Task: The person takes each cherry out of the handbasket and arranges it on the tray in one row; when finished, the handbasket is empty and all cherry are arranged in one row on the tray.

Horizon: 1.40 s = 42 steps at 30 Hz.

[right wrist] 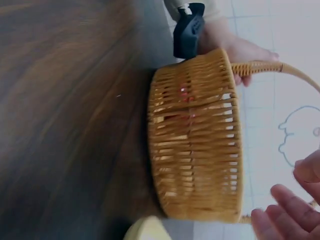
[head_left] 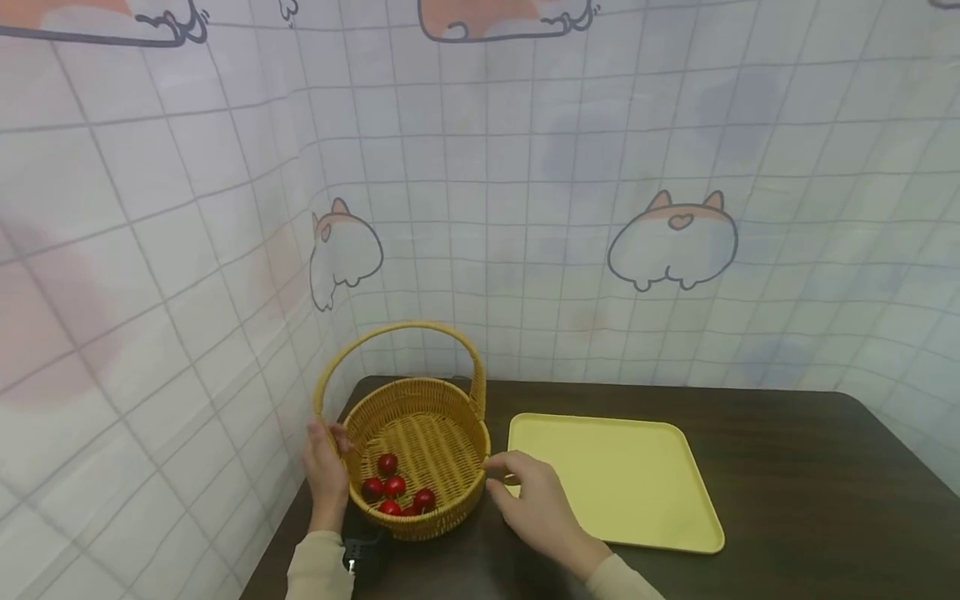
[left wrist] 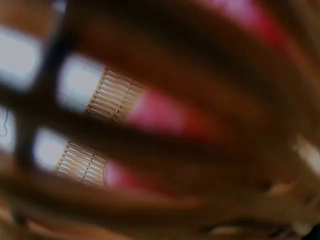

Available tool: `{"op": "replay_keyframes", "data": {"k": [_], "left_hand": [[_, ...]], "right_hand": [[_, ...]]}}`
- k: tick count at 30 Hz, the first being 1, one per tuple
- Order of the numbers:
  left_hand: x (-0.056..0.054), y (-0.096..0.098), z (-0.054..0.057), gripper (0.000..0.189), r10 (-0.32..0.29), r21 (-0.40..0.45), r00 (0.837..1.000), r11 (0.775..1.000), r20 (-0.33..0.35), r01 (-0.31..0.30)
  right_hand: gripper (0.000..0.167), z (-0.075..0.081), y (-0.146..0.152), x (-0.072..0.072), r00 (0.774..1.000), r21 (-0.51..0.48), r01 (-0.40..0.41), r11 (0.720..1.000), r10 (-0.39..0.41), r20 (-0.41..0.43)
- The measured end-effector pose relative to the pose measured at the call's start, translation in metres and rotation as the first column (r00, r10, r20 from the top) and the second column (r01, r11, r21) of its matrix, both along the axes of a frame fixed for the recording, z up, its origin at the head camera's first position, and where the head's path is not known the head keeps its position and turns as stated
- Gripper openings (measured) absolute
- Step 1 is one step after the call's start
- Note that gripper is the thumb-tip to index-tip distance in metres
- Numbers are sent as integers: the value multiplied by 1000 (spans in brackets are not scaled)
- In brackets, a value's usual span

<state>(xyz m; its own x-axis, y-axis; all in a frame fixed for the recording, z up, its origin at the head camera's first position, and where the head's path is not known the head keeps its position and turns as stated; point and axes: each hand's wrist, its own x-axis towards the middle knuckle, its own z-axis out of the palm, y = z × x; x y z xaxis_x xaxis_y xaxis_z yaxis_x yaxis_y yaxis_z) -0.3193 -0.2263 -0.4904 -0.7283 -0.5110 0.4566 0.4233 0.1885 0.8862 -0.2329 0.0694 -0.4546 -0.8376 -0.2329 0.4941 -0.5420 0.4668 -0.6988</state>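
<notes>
A round yellow wicker basket [head_left: 420, 525] with a tall arched handle stands at the left of the dark table. Several shiny red cherry-like fruits [head_left: 394, 486] lie inside it, toward the near left. My left hand [head_left: 326, 475] grips the basket's left side where the handle meets the rim. Through the basket's weave, the left wrist view shows blurred red fruit [left wrist: 157, 112]. At the right rim is my right hand [head_left: 536, 504], its thumb and fingers apart beside the handle's lower end. Whether its fingertips touch the basket, I cannot tell.
A yellow rectangular tray [head_left: 637, 475] lies right of the basket on the dark wooden table [head_left: 795, 467]. A black device [right wrist: 189, 35] is strapped at the left wrist. Fabric walls with a grid and cartoon animals [head_left: 673, 242] stand behind and to the left.
</notes>
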Motion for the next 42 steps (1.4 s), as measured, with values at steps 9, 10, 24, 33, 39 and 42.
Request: {"op": "replay_keyframes", "data": {"k": [9, 10, 24, 33, 39, 42], "left_hand": [[4, 1, 3, 63, -28, -78, 997, 997, -73, 22], [6, 3, 6, 63, -33, -87, 996, 996, -84, 26], [13, 10, 17, 58, -126, -80, 980, 990, -157, 114], [3, 1, 5, 58, -136, -67, 973, 990, -184, 126], [-8, -2, -7, 63, -111, -53, 973, 993, -202, 103], [-7, -3, -7, 63, -105, -57, 976, 994, -189, 96]], "right_hand": [[15, 12, -40, -27, 984, -130, -120, 984, 135, 114], [14, 11, -45, -31, 982, -104, -128, 986, 141, 122], [18, -5, -81, -67, 947, 243, -253, 936, 189, 258], [24, -6, -87, -70, 944, 396, -228, 890, 101, 315], [28, -5, -91, -68, 936, 477, -187, 859, 9, 351], [27, -5, -94, -68, 933, 501, -169, 849, -26, 359]]}}
